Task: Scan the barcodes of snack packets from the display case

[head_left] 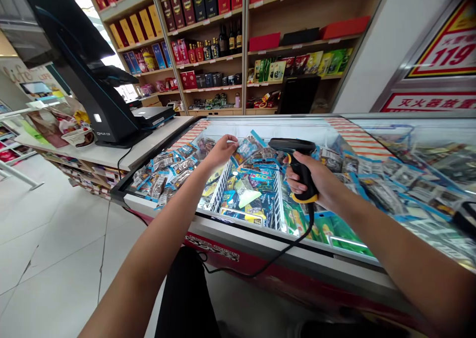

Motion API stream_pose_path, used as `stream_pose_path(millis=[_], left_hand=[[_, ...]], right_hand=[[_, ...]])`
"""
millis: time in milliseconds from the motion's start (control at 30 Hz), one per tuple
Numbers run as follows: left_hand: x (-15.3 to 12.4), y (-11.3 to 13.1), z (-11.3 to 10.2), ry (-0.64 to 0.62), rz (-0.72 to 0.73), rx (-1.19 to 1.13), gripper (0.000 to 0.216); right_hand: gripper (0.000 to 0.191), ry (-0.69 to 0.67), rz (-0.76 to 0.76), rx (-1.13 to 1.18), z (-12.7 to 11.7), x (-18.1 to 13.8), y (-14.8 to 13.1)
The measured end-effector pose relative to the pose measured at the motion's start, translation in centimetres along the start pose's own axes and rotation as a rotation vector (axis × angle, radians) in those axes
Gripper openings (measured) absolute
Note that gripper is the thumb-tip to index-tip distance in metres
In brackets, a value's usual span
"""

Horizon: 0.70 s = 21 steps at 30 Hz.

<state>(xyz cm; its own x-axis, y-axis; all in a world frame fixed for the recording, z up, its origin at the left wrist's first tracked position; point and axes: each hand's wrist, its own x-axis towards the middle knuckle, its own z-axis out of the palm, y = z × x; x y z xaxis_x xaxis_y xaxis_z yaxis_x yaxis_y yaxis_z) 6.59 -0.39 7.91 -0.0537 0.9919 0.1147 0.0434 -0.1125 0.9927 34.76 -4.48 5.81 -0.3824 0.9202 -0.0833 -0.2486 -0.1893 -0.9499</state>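
My right hand (307,176) grips a black and yellow barcode scanner (293,145) by its handle, with the head facing left. Its black cord (275,256) hangs down across the front of the freezer. In my left hand (225,149) a small clear snack packet with blue edges (248,147) is pinched by its left side, above the freezer and left of the scanner. Similar packets (165,174) lie heaped on the freezer's left glass. Below both hands a white wire basket (223,181) inside the freezer has colourful wrapped packages (256,184) about it.
The chest freezer (320,248) stands close before my legs. More packets (386,194) cover the right glass. A black checkout terminal (111,104) is on the left counter (122,152). Shelves of boxes and bottles (223,45) line the back, beside a fire-notice sign (446,55).
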Motion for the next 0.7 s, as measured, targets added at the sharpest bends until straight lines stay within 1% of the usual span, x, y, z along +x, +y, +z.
stream_pose_path(millis=[67, 133, 200, 300, 367, 433, 500, 567, 700], left_hand=[[1.0, -0.2, 2.2, 0.068, -0.094, -0.284, 0.02], [1.6, -0.6, 3.7, 0.087, -0.139, -0.524, 0.024], [1.9, -1.1, 4.3, 0.05, -0.167, -0.708, 0.028], [1.7, -2.2, 3.9, -0.022, -0.233, -0.866, 0.031], [1.2, -2.7, 3.2, -0.074, -0.267, -0.896, 0.043], [0.7, -2.9, 2.7, -0.143, -0.278, -0.882, 0.062], [0.4, -2.8, 2.4, -0.194, -0.264, -0.854, 0.072], [0.1, -2.6, 2.6, -0.207, -0.25, -0.81, 0.067], [0.2, -2.6, 3.4, -0.135, -0.158, -0.659, 0.047]], right_hand=[[0.048, 0.012, 0.001, 0.014, -0.1, 0.0, -0.1], [0.043, 0.006, 0.006, 0.021, -0.1, 0.0, -0.1], [0.043, -0.018, 0.003, 0.017, 0.0, -0.1, -0.2], [0.046, -0.051, -0.006, -0.007, 0.2, -0.2, -0.1], [0.048, -0.059, -0.007, -0.027, 0.3, -0.3, 0.0], [0.049, -0.056, -0.011, -0.043, 0.4, -0.3, 0.0], [0.05, -0.051, -0.012, -0.047, 0.5, -0.3, 0.0], [0.051, -0.05, -0.01, -0.041, 0.6, -0.4, 0.0], [0.053, -0.054, -0.023, -0.039, 0.7, -0.4, 0.0]])
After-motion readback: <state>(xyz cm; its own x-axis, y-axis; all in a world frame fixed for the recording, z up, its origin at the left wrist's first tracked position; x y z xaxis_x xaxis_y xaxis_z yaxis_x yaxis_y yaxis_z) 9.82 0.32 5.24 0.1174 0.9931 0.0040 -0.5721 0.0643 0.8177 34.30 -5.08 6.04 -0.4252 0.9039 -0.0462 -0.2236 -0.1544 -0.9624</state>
